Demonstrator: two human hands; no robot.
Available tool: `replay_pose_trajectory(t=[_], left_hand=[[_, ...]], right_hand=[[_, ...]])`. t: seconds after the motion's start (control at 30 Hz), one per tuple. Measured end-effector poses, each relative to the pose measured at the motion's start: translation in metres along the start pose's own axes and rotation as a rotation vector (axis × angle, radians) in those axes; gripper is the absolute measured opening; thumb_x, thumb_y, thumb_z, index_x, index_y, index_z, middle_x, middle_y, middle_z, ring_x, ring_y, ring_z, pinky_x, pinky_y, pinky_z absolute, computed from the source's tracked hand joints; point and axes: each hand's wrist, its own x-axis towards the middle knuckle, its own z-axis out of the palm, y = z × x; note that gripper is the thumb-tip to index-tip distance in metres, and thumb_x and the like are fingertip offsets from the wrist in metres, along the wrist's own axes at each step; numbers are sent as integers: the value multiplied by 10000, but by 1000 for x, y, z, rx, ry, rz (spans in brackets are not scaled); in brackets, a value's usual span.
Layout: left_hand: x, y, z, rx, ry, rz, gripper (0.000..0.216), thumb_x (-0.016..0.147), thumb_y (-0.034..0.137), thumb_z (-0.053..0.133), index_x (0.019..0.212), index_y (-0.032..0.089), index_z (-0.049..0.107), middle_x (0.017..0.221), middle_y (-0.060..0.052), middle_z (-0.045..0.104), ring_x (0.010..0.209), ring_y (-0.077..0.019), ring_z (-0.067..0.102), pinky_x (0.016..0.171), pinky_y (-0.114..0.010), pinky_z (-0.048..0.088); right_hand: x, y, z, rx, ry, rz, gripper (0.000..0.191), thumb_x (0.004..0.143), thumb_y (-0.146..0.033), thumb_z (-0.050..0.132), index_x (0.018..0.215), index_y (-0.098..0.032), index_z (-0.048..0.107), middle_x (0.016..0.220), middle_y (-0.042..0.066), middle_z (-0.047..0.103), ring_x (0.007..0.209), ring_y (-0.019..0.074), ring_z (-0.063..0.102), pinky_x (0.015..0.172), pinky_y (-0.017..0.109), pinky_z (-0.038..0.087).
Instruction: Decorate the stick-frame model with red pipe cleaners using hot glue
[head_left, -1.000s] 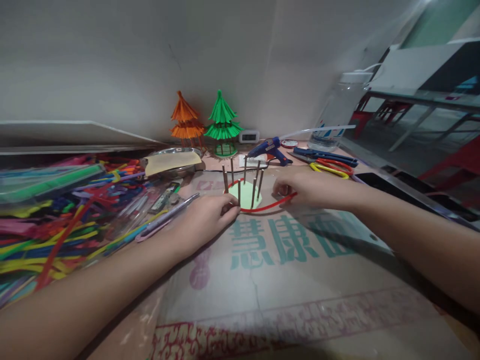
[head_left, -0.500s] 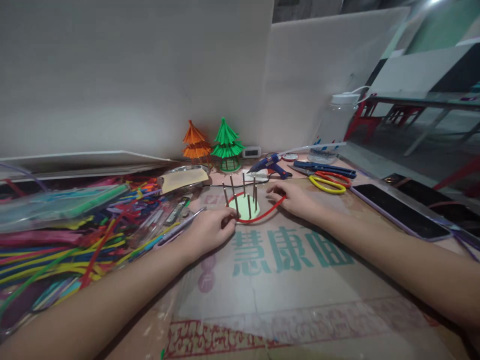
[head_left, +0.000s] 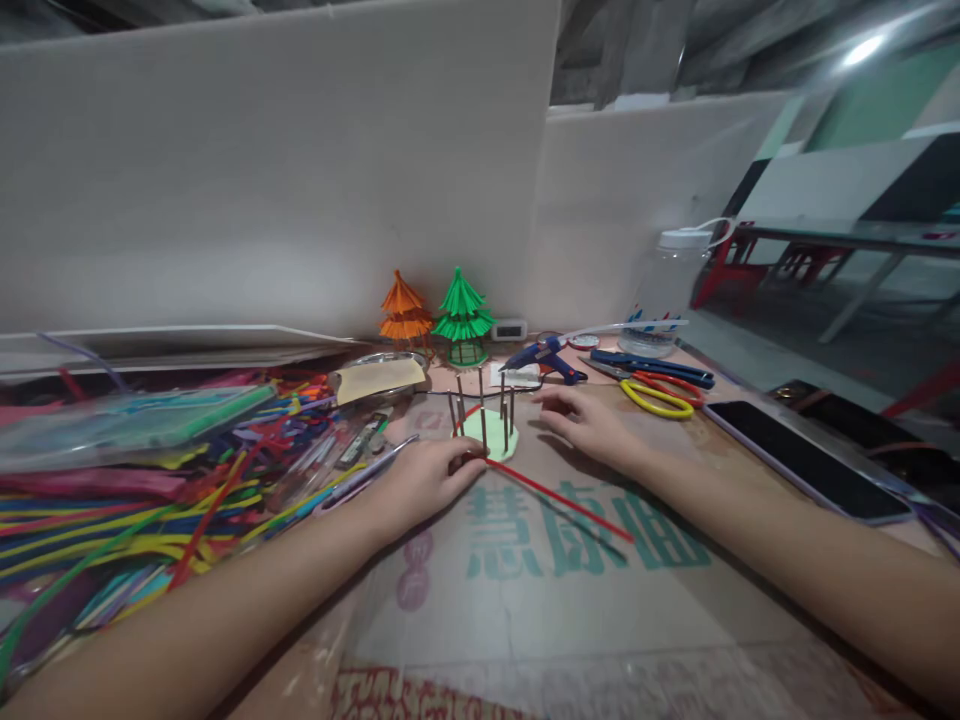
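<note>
A pale green paper disc (head_left: pixel 491 443) with several thin brown sticks standing upright in it sits on the cardboard sheet (head_left: pixel 540 580). My left hand (head_left: pixel 424 478) lies at its left side, fingers pinched on one end of a red straw (head_left: pixel 559 497). The straw runs straight out over the cardboard toward the right, its far end free. My right hand (head_left: pixel 589 420) rests flat to the right of the disc, fingers stretched out and holding nothing.
A heap of coloured straws (head_left: pixel 142 480) fills the left. At the back stand an orange paper pagoda (head_left: pixel 403 312), a green paper pagoda (head_left: pixel 463 315), a blue glue gun (head_left: pixel 541 357), scissors (head_left: pixel 660 390) and a plastic jar (head_left: pixel 667 290). A phone (head_left: pixel 806 458) lies right.
The red straw was bent round the sticks between both hands. My right hand has let go, and the straw has sprung out straight to the right. The camera has tilted up.
</note>
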Motion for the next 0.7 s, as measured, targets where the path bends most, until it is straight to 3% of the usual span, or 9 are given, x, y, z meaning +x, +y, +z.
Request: replay_pose_trajectory(t=[0.07,0.17,0.23,0.3,0.4,0.53,0.7], left_hand=[[0,-1,1,-2,-2,26,276,977,355,498,1082,225,718,1086,-45,767,972,-210,711,842,-292,507],[-1,-3,2,-10,-12,42,266,977,328,498,1086,232,720,1098,-36,764,983,-209,709,861,-301,509],[-2,-4,1,-26,-33,45,266,981,324,491,1087,238,719,1092,-30,764,976,-205,708,847,-298,513],[-3,-5,1,-53,-35,54,268,983,328,490,1094,240,717,1089,-29,763,975,-201,707,846,-294,514],[-4,-7,1,-92,-20,75,265,977,322,504,1110,235,717,1096,-30,762,985,-198,703,882,-298,509],[-1,-8,-1,-114,-63,87,264,974,299,503,1110,240,720,1100,-28,763,974,-198,705,872,-298,508],[0,-10,-1,-77,-70,86,259,972,310,505,1104,239,716,1083,-26,764,956,-202,701,841,-300,497]], right_hand=[[-6,-10,1,-122,2,-124,186,903,-279,571,982,-164,694,971,93,720,883,199,653,815,357,521],[-16,-23,6,-175,31,-229,171,924,-291,570,884,-171,686,834,64,710,759,171,635,722,309,510],[-23,-29,10,-154,93,-264,167,929,-305,587,1007,-181,668,759,23,661,664,144,583,634,271,482],[-28,-33,14,-148,117,-352,304,944,-265,559,1240,-203,593,738,-12,613,608,125,527,587,250,450],[-31,-37,17,-264,54,-498,485,954,-170,479,1434,-244,464,752,-23,604,590,121,489,593,252,420],[-30,-43,17,-440,-30,-463,503,937,-157,459,1433,-229,499,740,-5,632,590,136,496,603,268,395],[-30,-43,15,-432,-45,-417,477,944,-189,461,1418,-213,508,696,-14,612,575,139,490,602,263,391]])
